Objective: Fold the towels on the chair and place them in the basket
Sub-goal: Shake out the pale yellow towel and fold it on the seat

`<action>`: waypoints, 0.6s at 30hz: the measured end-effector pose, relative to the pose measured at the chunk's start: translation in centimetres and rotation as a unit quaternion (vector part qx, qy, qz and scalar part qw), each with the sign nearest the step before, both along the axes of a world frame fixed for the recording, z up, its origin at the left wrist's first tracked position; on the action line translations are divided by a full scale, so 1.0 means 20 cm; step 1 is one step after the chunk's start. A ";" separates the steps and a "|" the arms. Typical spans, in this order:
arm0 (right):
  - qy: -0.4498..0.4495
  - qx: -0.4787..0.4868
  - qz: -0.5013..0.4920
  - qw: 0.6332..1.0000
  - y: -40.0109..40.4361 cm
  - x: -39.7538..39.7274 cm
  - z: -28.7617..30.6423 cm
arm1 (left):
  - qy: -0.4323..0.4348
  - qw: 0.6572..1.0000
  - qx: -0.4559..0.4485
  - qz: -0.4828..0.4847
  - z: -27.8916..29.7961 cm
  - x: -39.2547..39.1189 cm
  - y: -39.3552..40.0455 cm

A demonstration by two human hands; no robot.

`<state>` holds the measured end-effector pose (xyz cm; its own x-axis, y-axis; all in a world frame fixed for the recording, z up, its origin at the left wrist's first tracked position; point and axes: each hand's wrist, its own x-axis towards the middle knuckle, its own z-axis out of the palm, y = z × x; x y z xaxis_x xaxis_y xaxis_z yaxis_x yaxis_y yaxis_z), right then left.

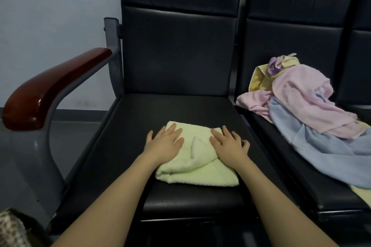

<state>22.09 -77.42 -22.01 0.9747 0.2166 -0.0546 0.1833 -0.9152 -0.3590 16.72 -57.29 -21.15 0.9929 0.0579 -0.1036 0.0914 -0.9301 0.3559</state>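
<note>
2 hands lie flat on 1 folded pale green towel (197, 159) at the middle of the left chair seat (124, 146). We note the left hand (165, 143) pressing its left part and the right hand (228, 144) pressing its right part; the fingers (176, 129) of both are straight and spread, gripping nothing. The towel's long axis runs from the seat front toward the backrest, directly under both palms, equally near to each. We see the unfolded pile of towels (305, 104) on the adjoining seat, nearer the right hand. No basket is identifiable; a patterned object (12, 228) shows at lower left. We judge the next lift should start from the towel's side edges.
</note>
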 end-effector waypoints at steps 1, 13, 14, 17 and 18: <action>-0.020 0.005 0.001 1.000 0.01 0.00 0.00 | -0.010 1.000 -0.021 0.003 0.01 0.00 0.00; -0.028 0.176 0.178 0.968 0.07 -0.21 0.09 | -0.083 0.996 -0.024 -0.002 0.09 -0.23 -0.04; -0.034 0.187 0.170 0.967 0.07 -0.22 0.10 | -0.077 0.997 -0.022 -0.003 0.10 -0.26 -0.03; -0.049 0.182 0.148 0.971 0.04 -0.26 0.11 | -0.065 0.998 0.004 -0.007 0.12 -0.34 -0.02; -0.053 0.186 0.143 0.971 0.02 -0.28 0.10 | -0.067 0.998 0.017 -0.009 0.12 -0.37 -0.01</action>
